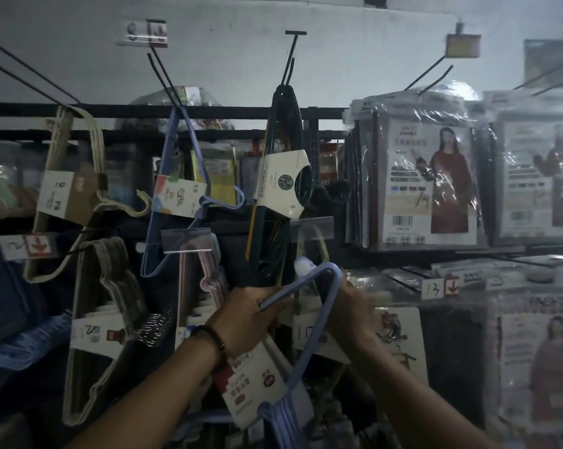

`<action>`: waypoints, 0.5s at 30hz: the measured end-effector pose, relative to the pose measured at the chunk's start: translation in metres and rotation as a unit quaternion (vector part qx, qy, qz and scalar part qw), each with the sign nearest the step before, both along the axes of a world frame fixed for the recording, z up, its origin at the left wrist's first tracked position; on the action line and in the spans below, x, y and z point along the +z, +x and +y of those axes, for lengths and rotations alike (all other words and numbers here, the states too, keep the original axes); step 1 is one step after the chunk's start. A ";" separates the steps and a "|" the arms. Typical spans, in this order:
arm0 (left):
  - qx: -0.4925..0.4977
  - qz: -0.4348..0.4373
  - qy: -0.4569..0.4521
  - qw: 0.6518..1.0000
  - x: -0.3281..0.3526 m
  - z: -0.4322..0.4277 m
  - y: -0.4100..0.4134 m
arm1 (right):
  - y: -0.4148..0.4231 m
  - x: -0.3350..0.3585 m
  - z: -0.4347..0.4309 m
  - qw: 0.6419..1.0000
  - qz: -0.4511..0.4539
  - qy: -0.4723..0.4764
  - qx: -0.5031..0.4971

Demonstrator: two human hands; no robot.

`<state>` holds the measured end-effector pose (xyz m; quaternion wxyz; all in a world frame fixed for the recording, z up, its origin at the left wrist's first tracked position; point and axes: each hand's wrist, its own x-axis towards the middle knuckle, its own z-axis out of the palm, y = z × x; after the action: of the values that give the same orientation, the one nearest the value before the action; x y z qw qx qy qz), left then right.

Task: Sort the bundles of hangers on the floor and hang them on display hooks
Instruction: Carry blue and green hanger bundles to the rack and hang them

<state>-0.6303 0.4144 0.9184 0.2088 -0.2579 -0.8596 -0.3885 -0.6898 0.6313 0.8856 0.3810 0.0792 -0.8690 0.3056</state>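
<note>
While a cream bundle [66, 189], a blue bundle [176, 189] and a dark green bundle [280, 176] already hang from display hooks [293, 59], the left hand [251, 315] and right hand [351, 306] both grip a lilac hanger bundle [306, 280], held up before the rack and not yet hooked; the floor is out of view.

head cam | faces forward, slightly up | close to display hooks [163, 76] | single view
</note>
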 end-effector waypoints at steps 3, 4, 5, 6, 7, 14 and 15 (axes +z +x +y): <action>0.019 0.008 -0.015 1.000 -0.006 -0.007 -0.005 | -0.014 0.000 -0.004 1.000 -0.026 -0.011 0.003; 0.026 0.014 -0.016 0.999 -0.007 -0.009 -0.004 | -0.020 0.001 -0.005 1.000 -0.026 -0.001 0.003; 0.032 0.020 -0.009 0.999 -0.007 -0.010 -0.003 | -0.024 0.004 -0.007 0.999 -0.031 0.011 -0.001; 0.038 0.031 -0.006 0.999 -0.007 -0.011 -0.002 | -0.028 0.008 -0.009 0.999 -0.038 0.023 -0.002; 0.049 0.040 -0.004 0.998 -0.007 -0.013 -0.001 | -0.030 0.012 -0.012 0.998 -0.050 0.029 -0.003; 0.140 0.047 0.054 0.988 -0.014 -0.028 -0.005 | -0.047 0.042 -0.031 0.979 -0.170 0.103 -0.037; 0.148 0.050 0.055 0.986 -0.013 -0.029 -0.003 | -0.047 0.041 -0.033 0.977 -0.177 0.111 -0.048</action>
<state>-0.6332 0.3854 0.9051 0.3209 -0.1349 -0.8542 -0.3863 -0.7369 0.5984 0.9270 0.2246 0.0239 -0.9540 0.1973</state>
